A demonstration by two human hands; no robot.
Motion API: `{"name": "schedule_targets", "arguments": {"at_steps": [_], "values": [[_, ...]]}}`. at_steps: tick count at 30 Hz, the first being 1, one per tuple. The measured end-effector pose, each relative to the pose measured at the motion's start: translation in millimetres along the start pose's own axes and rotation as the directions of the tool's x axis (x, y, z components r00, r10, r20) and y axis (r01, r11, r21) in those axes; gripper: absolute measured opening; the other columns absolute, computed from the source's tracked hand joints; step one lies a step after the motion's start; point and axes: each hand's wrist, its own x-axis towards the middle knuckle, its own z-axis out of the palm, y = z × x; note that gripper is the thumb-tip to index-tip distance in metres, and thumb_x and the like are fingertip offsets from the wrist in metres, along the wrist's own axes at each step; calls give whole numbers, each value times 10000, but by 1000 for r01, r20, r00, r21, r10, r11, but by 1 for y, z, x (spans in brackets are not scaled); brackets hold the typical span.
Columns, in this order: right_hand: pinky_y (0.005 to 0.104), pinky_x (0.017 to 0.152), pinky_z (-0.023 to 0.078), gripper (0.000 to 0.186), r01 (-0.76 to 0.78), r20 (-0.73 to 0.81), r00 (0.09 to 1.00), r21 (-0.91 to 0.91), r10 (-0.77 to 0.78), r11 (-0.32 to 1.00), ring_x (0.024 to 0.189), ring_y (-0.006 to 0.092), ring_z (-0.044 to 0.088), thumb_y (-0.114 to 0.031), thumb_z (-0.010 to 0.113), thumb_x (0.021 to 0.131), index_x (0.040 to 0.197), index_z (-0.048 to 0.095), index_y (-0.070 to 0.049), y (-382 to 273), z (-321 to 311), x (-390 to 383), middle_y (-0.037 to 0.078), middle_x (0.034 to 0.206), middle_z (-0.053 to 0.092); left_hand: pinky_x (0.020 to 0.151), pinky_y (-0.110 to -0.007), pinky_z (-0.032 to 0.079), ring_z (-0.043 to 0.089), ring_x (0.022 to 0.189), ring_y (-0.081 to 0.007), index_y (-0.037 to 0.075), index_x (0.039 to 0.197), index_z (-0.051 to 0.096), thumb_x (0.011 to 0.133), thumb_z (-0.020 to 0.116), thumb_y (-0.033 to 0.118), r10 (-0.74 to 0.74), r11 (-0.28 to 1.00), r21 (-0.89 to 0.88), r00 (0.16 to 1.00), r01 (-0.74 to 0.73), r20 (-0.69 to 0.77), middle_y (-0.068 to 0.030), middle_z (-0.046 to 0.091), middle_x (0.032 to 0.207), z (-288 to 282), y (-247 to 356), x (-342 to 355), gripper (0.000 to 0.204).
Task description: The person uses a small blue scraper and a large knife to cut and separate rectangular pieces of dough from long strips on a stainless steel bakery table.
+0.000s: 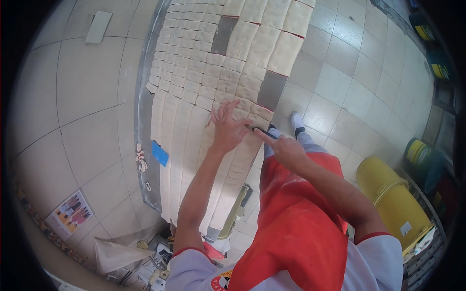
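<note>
Long strips of pale dough [190, 145] lie side by side on the metal table [150, 111]. Beyond my hands the dough is cut across into many small pieces [189, 58]. My left hand [227, 130] rests on the dough with its fingers spread, its thumb close to the blade. My right hand [287, 149] is closed around the dark handle of a knife [264, 132], index finger stretched along it. The knife points left over the strips near the table's right edge. Its blade is mostly hidden by my left hand.
A blue scraper-like piece [159, 153] lies at the table's left side, with dough scraps [141, 157] beside it. Larger dough pieces [259, 41] lie at the far end. Yellow bins [395, 199] and dark green tubs [423, 162] stand at right on the tiled floor [340, 87].
</note>
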Motion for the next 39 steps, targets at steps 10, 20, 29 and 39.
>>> {"name": "schedule_targets", "arguments": {"at_steps": [10, 20, 29, 39], "values": [[543, 695, 575, 794, -171, 199, 971, 194, 132, 966, 791, 415, 714, -56, 475, 961, 1652, 230, -362, 55, -20, -131, 226, 891, 682, 1183, -715, 89, 285, 1508, -366, 333, 1179, 782, 824, 810, 342, -36, 987, 158, 998, 27, 53, -92, 391, 1593, 21, 13, -12, 356], [542, 719, 532, 804, 74, -122, 991, 196, -51, 978, 790, 428, 668, -35, 541, 902, 1642, 304, -241, 54, -15, -122, 242, 868, 648, 1157, -772, 25, 135, 1569, -471, 125, 1634, 295, 906, 619, 662, -317, 846, 329, 891, 421, -325, -228, 195, 1693, 106, 43, -43, 960], [551, 704, 517, 728, 292, -143, 954, 247, -263, 924, 798, 476, 663, 8, 512, 954, 1634, 284, -116, -56, -36, 16, 292, 942, 671, 1082, -507, 434, 533, 1276, -454, 44, 1534, 413, 917, 732, 270, -673, 739, -453, 525, 498, -521, -227, 572, 1387, -59, -210, -23, 730], [569, 842, 533, 787, 205, -48, 979, 247, -200, 947, 1053, 536, 647, 58, 513, 944, 1648, 199, -98, -168, -32, 158, 336, 1317, 616, 917, -450, 533, 672, 1007, -379, 96, 1214, 605, 869, 759, 187, -634, 718, -589, 698, 371, -334, -183, 694, 1087, -121, -365, 47, 389]]}}
